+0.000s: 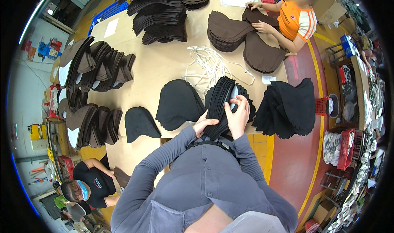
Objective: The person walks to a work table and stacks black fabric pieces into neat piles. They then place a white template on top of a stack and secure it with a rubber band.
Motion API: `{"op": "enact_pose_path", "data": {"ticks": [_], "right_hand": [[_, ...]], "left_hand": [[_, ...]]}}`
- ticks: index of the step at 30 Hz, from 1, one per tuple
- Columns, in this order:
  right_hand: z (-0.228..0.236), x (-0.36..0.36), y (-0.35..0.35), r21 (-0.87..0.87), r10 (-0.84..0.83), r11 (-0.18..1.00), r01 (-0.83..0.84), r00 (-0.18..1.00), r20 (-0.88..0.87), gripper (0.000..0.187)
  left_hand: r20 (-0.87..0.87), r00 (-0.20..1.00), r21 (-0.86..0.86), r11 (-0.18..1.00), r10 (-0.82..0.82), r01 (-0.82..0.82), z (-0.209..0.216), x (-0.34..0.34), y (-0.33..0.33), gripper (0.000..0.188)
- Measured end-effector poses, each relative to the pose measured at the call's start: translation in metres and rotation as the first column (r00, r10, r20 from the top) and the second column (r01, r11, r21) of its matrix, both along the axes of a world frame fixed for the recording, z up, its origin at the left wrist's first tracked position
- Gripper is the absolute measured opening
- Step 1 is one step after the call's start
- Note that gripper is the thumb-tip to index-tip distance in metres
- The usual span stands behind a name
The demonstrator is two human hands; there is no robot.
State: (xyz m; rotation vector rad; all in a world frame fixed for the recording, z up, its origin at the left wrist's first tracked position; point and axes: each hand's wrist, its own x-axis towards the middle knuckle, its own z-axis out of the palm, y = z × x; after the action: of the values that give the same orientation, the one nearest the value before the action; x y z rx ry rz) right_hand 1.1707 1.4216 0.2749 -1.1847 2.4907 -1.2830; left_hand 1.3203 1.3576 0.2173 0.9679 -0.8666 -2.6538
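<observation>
Gripping the black bundle [220,105] from both sides, holding it near-upright at the near edge of the table [154,62], close in front of the dark belt [211,142]. Pressing the left hand [201,124] against the lower left flank, laying the thumb across the layered edges. Bending the right hand [238,114] around the right flank, touching a pale blue-grey item [234,96] too covered to identify.

Judging slippage as the foremost risk: compressing many thin, loose-looking layers by finger pressure, hence possibly shedding inner pieces under uneven squeezing. Rating a drop to the floor [293,159] second, owing to handling so near the table's edge. Noting a possible mix-up: holding the bundle between a black stack [178,103] on the left and a black pile [285,110] on the right, of like colour. Flagging possible snagging on the tangled white cords [205,66] just beyond, in case of leaning the bundle forward. Suspecting possible loosening of the pale item, in case of relaxing the right hand unevenly. Lacking any view of the bundle's underside.
</observation>
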Motion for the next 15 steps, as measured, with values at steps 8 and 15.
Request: {"op": "enact_pose_path", "data": {"ticks": [8,15], "right_hand": [[-0.014,-0.001,0.003,0.131,0.050,0.991,-0.020,0.972,-0.229,0.015],[-0.002,0.006,0.000,0.128,-0.008,0.991,0.024,0.993,-0.122,0.012]], "left_hand": [[0.006,1.000,-0.017,1.000,-0.008,0.008,-0.004,0.001,-0.003,0.069],[0.004,1.000,-0.019,1.000,-0.005,0.005,-0.001,0.001,-0.003,0.068]]}}
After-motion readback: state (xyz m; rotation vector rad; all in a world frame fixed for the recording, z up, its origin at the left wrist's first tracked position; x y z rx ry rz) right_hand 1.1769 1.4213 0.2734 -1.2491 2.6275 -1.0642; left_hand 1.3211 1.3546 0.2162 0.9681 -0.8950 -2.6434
